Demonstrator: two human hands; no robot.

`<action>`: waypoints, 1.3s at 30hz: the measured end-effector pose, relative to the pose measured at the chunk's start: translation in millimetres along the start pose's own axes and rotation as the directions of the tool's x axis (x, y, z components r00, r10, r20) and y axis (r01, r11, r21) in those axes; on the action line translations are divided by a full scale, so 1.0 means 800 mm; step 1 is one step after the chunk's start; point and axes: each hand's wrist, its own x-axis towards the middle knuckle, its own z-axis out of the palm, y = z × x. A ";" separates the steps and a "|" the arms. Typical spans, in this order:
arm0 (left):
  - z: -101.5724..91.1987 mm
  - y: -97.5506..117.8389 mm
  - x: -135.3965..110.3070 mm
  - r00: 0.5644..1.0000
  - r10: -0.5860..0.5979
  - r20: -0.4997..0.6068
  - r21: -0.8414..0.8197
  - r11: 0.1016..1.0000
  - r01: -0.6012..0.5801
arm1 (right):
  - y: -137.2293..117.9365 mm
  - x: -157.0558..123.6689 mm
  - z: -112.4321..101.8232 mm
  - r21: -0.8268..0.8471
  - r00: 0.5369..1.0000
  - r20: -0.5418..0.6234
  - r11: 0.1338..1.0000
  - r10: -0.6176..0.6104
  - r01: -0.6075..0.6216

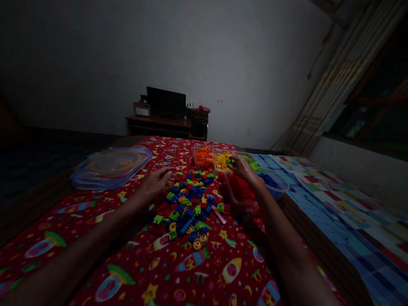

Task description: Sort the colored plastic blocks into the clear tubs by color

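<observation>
A loose pile of toy building bricks [188, 199] in blue, green, red and yellow is spread over the red patterned cloth. At its left edge is my left hand [155, 183], fingers stretched toward the bricks with nothing visible in them. My right hand [244, 169] hovers over the sorted boxes, fingertips pinching a small green brick [232, 161]. Under and around it stand clear boxes of red bricks [239, 187], yellow bricks [220, 160], green bricks [251, 161] and blue bricks [268, 180]. A box of orange bricks [204, 156] stands farther left.
Stacked clear plastic lids [111, 168] lie left of the pile. The red cloth [191, 280] covers the surface, with a wooden edge [321, 242] on the right. Beyond that is a checked bedspread [360, 199]. A monitor [166, 103] stands on a desk by the wall.
</observation>
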 end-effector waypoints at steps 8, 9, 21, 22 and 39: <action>0.002 -0.063 0.001 0.994 -0.086 -0.068 0.147 0.984 0.095 | 0.112 0.070 -0.035 -0.285 0.937 0.081 0.909 0.340 -0.305; 0.003 -0.064 -0.001 0.994 -0.087 -0.073 0.158 0.983 0.098 | 0.115 0.073 -0.037 -0.284 0.931 0.099 0.906 0.352 -0.313; -0.014 -0.055 0.008 0.984 -0.007 0.180 0.081 0.997 -0.008 | 0.020 0.036 -0.044 0.097 0.994 -0.068 0.992 0.087 -0.080; -0.019 -0.050 0.009 0.978 0.009 0.209 0.092 0.995 -0.029 | 0.004 0.029 -0.039 0.143 0.997 -0.067 0.989 0.047 -0.037; 0.001 -0.029 -0.009 0.890 0.229 0.393 0.186 0.929 -0.321 | -0.117 -0.036 0.090 0.243 0.812 0.318 0.870 -0.488 0.428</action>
